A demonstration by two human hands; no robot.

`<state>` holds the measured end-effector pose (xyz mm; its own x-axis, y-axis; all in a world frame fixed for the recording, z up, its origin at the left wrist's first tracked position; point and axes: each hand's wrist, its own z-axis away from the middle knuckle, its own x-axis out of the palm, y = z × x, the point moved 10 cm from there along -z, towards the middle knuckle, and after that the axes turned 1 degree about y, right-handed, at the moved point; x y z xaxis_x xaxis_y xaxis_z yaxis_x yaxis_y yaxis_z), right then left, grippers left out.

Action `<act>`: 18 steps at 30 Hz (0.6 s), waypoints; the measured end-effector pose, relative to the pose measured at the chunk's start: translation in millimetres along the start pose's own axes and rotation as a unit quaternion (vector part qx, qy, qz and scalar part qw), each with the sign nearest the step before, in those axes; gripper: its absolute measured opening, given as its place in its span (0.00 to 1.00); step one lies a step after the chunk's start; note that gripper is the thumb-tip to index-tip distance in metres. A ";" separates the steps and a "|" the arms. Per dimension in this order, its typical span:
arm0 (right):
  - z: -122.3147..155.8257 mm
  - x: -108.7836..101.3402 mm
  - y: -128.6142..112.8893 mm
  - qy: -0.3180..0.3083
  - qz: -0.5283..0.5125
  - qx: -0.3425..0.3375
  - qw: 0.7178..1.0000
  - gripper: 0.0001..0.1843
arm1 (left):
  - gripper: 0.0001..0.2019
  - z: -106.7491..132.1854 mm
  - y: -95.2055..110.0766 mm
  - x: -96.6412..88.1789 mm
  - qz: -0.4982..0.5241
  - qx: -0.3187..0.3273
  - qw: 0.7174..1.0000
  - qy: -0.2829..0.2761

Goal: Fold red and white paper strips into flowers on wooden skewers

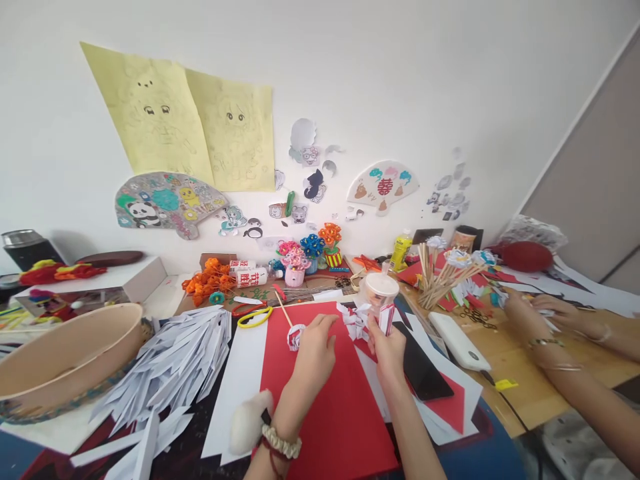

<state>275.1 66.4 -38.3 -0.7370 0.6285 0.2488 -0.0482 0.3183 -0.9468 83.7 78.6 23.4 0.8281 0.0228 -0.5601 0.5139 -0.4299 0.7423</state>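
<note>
My left hand [315, 357] hovers over a red sheet of paper [350, 413], its fingers loosely bent and apart with nothing seen in them. Just left of it lies a rolled red-and-white paper flower [295, 338] on a thin wooden stick [283, 307]. My right hand [391, 350] pinches a folded red-and-white paper strip [386, 319], held upright. Beside that hand is a small heap of folded white paper pieces [354, 321]. A white fluffy object [249, 421] touches the red sheet near my left wrist.
A large pile of white paper strips [175, 360] and a round basket [70, 353] stand left. Yellow-handled scissors [255, 317], a lidded cup [381, 285], a black phone [423, 363] and a white power bank [459, 341] lie around. Another person's hands [525, 317] work at right.
</note>
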 end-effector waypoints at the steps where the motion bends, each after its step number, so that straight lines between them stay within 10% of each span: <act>1: 0.9 -1.0 1.0 -0.003 -0.004 0.016 1.000 0.23 | 0.21 -1.4 1.6 2.5 -0.001 0.007 1.000 -0.002; 10: 12.2 5.7 -12.9 -0.054 -0.040 0.072 0.995 0.25 | 0.04 -14.5 20.2 12.5 -0.007 0.054 0.998 -0.013; 18: -0.4 8.6 -26.1 -0.081 0.151 0.013 0.985 0.21 | 0.05 -8.2 37.4 15.4 -0.038 0.137 0.989 -0.029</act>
<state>270.2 63.8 -11.4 -0.8177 0.5702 -0.0786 0.1744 0.1153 -0.9779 117.6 70.3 45.6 0.7714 0.0167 -0.6362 0.4878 -0.6575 0.5742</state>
